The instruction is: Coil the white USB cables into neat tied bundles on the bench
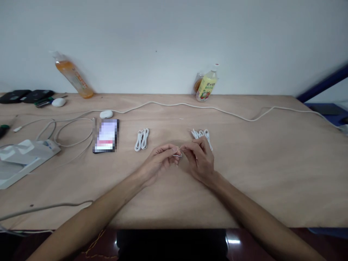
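Note:
My left hand (160, 161) pinches a small, thin white piece (177, 155) near the middle of the table. Close against its fingertips is my right hand (200, 157), closed in a pinch; what lies between its fingers is too small to make out. A bundled white cable (141, 139) lies to the left, beyond my left hand. Another white cable bundle (201, 135) sits just behind my right hand, which partly covers it.
A phone (106, 136), a white case (106, 114) and a white power strip (27, 159) lie left. An orange bottle (74, 78) and a yellow bottle (207, 85) stand by the wall. A long white cable (182, 104) crosses the table (272, 174).

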A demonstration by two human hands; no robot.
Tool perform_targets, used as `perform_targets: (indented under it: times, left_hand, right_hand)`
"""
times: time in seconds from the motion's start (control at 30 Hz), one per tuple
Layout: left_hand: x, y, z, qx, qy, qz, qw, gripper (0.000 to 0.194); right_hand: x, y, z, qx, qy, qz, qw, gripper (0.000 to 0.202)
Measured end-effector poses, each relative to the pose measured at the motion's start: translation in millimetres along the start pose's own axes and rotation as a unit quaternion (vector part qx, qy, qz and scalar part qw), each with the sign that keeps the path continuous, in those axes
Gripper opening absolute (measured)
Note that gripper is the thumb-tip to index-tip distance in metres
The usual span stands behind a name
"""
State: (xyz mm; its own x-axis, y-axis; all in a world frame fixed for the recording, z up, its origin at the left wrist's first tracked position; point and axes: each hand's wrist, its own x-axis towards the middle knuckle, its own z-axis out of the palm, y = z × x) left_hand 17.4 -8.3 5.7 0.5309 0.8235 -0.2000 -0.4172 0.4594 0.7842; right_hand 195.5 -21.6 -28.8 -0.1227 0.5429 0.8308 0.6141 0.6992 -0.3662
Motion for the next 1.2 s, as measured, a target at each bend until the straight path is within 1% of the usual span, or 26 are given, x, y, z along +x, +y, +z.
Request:
perform_targets:
  times: [0.07,0.2,0.37,0.4,0.47,0.57,0.63,0.7,0.8,0.87,0.93,1.03,1.2]
  left_hand:
    - [1,1,-2.0,0.006,0.001,0.003,1.0,0.028]
    - [4,4,-10.5,0.069,0.011,0.031,0.997,0.024]
    - [5,6,-16.9,0.167,0.022,0.044,0.985,0.021]
    - [5,7,-17.4,0.181,0.023,0.047,0.982,0.021]
    - [5,7,-18.2,0.201,0.022,0.052,0.978,0.021]
    - [5,8,-19.0,0.221,0.019,0.061,0.973,0.023]
    - [5,9,-19.0,0.239,0.019,0.069,0.968,0.025]
    - [5,11,-18.2,0.259,0.023,0.085,0.962,0.027]
    - [5,15,-15.9,0.273,0.048,0.119,0.953,0.032]
    - [5,17,-14.3,0.276,0.065,0.132,0.95,0.035]
    - [5,17,-13.1,0.281,0.073,0.139,0.947,0.037]
    - [3,16,-12.1,0.292,0.08,0.15,0.941,0.033]
    - [1,11,-11.5,0.301,0.104,0.166,0.933,0.027]
  right_hand:
    - [1,1,-1,-0.002,-0.008,0.003,1.0,0.017]
    - [1,9,-4,-0.007,-0.059,0.014,0.998,0.02]
    - [0,15,-10,-0.01,-0.111,0.068,0.991,0.021]
    - [0,15,-12,-0.016,-0.123,0.067,0.99,0.021]
    - [1,15,-14,-0.029,-0.138,0.039,0.989,0.023]
    - [3,14,-15,-0.034,-0.123,-0.02,0.992,0.028]
    - [5,14,-14,-0.021,-0.111,-0.02,0.993,0.027]
    - [7,13,-13,0.004,-0.094,0.016,0.995,0.022]
    - [10,11,-11,0.071,-0.075,0.119,0.988,0.016]
    - [12,9,-10,0.122,-0.089,0.187,0.971,0.015]
    - [13,6,-8,0.167,-0.117,0.232,0.951,0.019]
    - [14,3,-5,0.216,-0.149,0.267,0.927,0.024]
    - [13,-1,-2,0.26,-0.154,0.304,0.904,0.028]
